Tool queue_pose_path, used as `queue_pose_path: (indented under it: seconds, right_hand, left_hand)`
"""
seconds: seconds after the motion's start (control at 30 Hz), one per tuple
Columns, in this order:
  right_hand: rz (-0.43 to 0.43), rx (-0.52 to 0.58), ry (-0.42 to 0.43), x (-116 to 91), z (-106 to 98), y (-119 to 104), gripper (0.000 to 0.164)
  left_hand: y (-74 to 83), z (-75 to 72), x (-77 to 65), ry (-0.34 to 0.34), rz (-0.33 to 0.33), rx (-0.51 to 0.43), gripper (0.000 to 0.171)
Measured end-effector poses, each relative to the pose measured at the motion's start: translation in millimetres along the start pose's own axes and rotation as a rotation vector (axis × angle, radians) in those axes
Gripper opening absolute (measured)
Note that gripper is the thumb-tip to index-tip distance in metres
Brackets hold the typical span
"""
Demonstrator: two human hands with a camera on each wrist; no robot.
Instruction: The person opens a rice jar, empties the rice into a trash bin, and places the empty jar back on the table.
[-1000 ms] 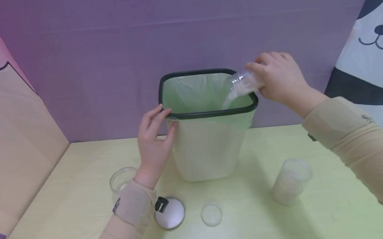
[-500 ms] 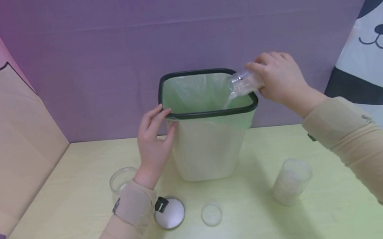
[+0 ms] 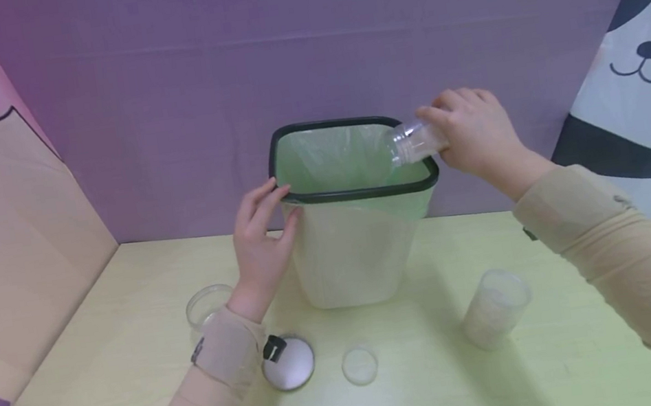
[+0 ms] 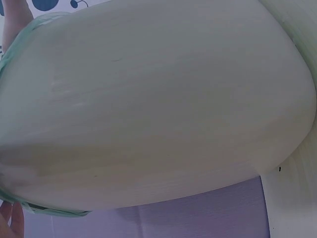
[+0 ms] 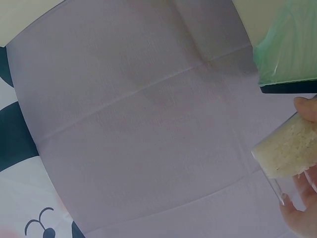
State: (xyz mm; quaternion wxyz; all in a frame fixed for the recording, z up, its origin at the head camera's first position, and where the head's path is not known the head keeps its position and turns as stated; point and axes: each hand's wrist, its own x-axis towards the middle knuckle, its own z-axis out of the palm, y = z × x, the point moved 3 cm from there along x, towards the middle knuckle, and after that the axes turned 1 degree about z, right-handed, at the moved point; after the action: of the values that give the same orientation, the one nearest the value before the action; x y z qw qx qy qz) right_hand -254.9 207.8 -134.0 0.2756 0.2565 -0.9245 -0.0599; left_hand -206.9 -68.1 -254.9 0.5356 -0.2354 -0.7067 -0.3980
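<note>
A pale trash bin (image 3: 348,255) with a black rim ring and a green plastic liner (image 3: 331,157) stands upright at the back of the table. At its near left corner, my left hand (image 3: 262,239) holds the rim, fingertips over the top and thumb against the outside wall. My right hand (image 3: 475,133) grips a clear plastic jar (image 3: 419,140), tilted mouth-down over the bin's right side. Rice (image 5: 290,148) shows inside the jar in the right wrist view, gathered along its lower side. The bin's wall (image 4: 158,109) fills most of the left wrist view.
A clear cup (image 3: 497,311) holding pale contents stands at the right. In front of the bin lie a white round lid (image 3: 290,367) and a small clear disc (image 3: 359,366). Partly behind my left wrist is a clear round container (image 3: 205,303). A purple backdrop (image 3: 163,115) rises behind.
A white stream of rice falling from the jar's mouth has thinned and almost vanished. Both hands, the jar and the bin have stayed in place.
</note>
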Motion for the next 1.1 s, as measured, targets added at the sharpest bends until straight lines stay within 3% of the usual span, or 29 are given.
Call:
queue_pose_path:
  seconds: [0.73,1.1]
  right_hand:
    - [-0.033,-0.027,0.023,0.7,-0.6,-1.6,0.058]
    - [-0.071,-0.038,0.086,0.3,0.6,0.3,0.057]
  left_hand:
    - [1.6,-0.9,0.3,-0.005,-0.011,0.012,0.030]
    - [0.2,-0.5,-0.2,-0.010,-0.010,0.010,0.030]
